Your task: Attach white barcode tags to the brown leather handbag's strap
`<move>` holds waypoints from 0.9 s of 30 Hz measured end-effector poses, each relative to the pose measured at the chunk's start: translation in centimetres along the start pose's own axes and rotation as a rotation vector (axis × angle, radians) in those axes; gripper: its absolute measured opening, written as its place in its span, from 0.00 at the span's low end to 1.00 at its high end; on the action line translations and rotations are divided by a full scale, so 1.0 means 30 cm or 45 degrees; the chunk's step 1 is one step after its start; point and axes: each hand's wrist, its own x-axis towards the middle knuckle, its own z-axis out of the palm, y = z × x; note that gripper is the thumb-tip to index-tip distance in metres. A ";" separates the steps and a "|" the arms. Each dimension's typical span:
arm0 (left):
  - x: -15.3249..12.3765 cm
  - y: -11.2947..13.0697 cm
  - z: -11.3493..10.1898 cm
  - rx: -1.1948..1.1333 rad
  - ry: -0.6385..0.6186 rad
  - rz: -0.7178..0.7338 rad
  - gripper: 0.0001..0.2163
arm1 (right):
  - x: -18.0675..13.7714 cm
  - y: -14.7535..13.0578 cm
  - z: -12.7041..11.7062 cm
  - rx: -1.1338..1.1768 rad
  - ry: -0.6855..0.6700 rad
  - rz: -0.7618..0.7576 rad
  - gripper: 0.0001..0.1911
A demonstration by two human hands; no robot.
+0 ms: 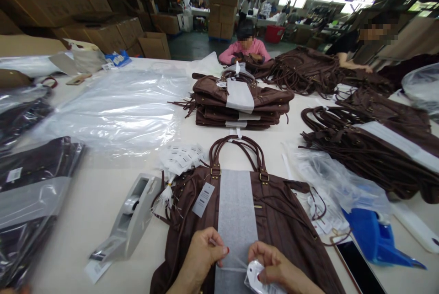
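- Head view: a brown bag [281, 221] lies flat at the centre of the table [103, 202], its handles pointing away, just in front of both hands.
- A white paper band [236, 207] runs down the bag's middle, from the handles to the near edge.
- The left hand [202, 259] rests on the bag beside the band — thumb and forefinger pinch a thin clear tape [233, 268] stretched across the band.
- The right hand [277, 269] is on the band's other side — fingers curled, thumb pressing a small clear packet [255, 279].
- A hang tag [203, 199] lies on the bag, left of the band.
- A grey dispenser [128, 221] sits just left of the bag; a blue dispenser [373, 239] and a phone [358, 269] are to the right.
- Loose tags [181, 159] lie near the handles, with a stack of bags [240, 106] beyond.
- A person in pink [245, 47] is at the table's far edge.
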 end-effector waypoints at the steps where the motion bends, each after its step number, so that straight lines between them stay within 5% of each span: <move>1: -0.003 0.008 0.003 0.048 0.035 0.009 0.07 | -0.008 -0.011 0.000 -0.121 0.021 -0.003 0.17; 7: -0.035 0.075 0.041 0.337 -0.053 0.282 0.03 | -0.035 -0.142 0.086 -1.336 0.384 -0.436 0.23; 11: -0.029 0.120 0.030 0.484 -0.095 0.473 0.04 | 0.046 -0.163 0.163 -1.091 0.193 -0.518 0.33; 15: 0.013 0.147 -0.021 0.505 0.021 0.541 0.03 | 0.149 -0.138 0.186 -0.705 0.151 -0.438 0.24; 18: 0.061 0.150 -0.056 0.478 0.107 0.501 0.04 | 0.200 -0.144 0.180 -0.684 0.302 -0.450 0.16; 27: 0.323 0.219 -0.133 0.447 0.178 0.446 0.06 | 0.345 -0.290 0.103 -1.112 0.736 -0.634 0.13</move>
